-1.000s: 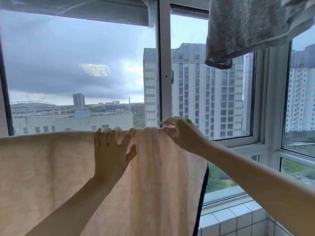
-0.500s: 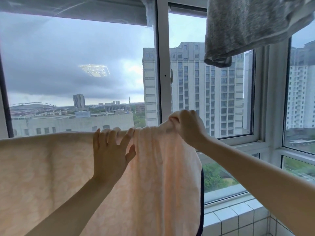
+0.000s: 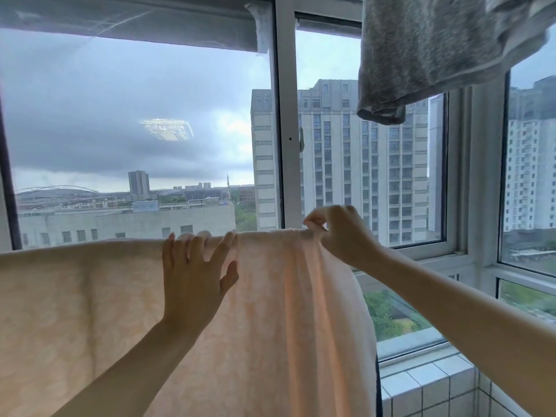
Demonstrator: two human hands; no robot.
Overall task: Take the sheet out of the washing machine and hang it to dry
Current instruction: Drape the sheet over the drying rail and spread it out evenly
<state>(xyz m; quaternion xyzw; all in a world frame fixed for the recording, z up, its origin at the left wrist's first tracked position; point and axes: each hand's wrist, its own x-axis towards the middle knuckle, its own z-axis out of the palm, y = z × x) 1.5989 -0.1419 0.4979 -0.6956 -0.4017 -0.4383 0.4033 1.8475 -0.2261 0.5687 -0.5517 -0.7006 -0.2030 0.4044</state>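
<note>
- The peach sheet (image 3: 75, 311) hangs draped from its top fold, filling the view from 9 o'clock round to 6 o'clock. What carries it is hidden under the fold, perhaps a rail or a line.
- The left hand (image 3: 192, 275), at 7 o'clock from the centre, lies flat against the cloth. Its fingers are straight and spread, with the tips at the top fold, and it grips nothing.
- The white window frame (image 3: 285, 130) stands upright at 12 o'clock, behind the sheet.
- The right hand (image 3: 343, 236), at 4 o'clock near the centre, has curled fingers and pinches the sheet's top edge at its right end.
- A grey garment (image 3: 421, 49) hangs at 1 o'clock, well apart from the sheet.
- A white tiled ledge (image 3: 427, 383) sits at 5 o'clock, below the window.
</note>
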